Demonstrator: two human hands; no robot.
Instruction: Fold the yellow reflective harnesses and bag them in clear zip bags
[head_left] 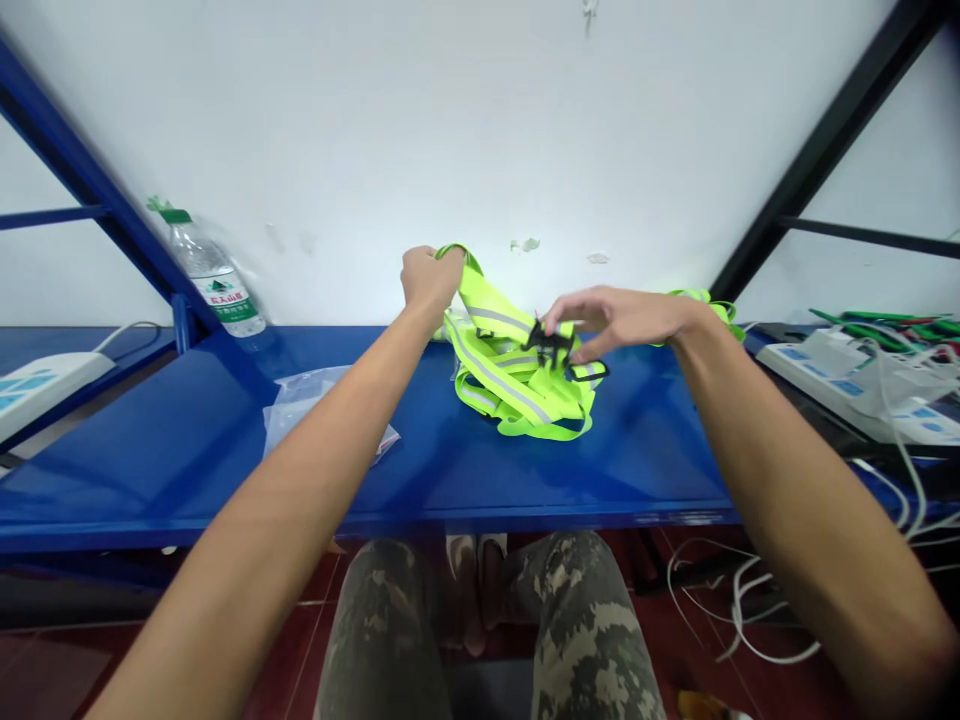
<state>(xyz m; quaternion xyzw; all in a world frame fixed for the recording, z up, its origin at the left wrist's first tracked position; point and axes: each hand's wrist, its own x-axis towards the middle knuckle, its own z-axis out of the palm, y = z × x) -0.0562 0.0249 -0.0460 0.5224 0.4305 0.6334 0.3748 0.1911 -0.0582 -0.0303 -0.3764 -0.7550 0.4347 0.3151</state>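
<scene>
Far left: a white power strip (45, 390) lies on a lower blue shelf, its cord trailing back.
Bottle: a clear plastic water bottle (214, 280) with a green cap leans tilted beside the blue frame post (176, 270).
Bag: a flat clear plastic bag (322, 410) lies left of the vest, partly behind the left forearm.
Left hand (430, 285): clenched, grasping the vest's top strap.
Vest: a neon-yellow reflective vest (495, 350) sits bunched mid-tabletop, its long axis running from upper left to lower right, grey stripes along the bands.
Right hand (622, 322): fingers (577, 305) spread, not closed, just above a black plastic buckle (551, 342).
Far right: a white power strip (847, 385) and green-handled tools (877, 325).
Surface: blue metal tabletop (150, 470).
Below: camouflage trousers (585, 640), red tile floor (45, 670), white cables (750, 610).
Behind: white wall (480, 130).
</scene>
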